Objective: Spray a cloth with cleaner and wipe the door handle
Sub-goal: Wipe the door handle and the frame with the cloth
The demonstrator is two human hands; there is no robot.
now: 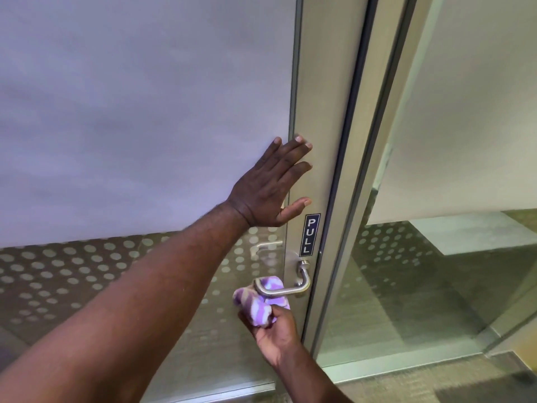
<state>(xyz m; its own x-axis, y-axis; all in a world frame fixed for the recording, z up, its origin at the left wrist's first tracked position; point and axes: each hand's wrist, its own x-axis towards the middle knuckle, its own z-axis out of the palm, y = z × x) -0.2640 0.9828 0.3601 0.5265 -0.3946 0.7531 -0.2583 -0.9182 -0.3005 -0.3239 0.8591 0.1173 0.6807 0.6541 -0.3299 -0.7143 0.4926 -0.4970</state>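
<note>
Cloth (pixel 263 303) bunched in right hand (pixel 276 330); left hand (pixel 267 184) flat.

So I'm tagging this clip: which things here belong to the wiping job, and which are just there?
In the job: cloth in the right hand; handle; left hand flat on the door.

Just there: PULL sign; dotted glass; side panel.

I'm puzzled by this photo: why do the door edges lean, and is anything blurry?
Head view: the wide-angle lens tilts and bows the door frame; the carpet at bottom right is smeared; the PULL sign, door handle and cloth stay fairly sharp; lighting is soft, without harsh glare.
</note>
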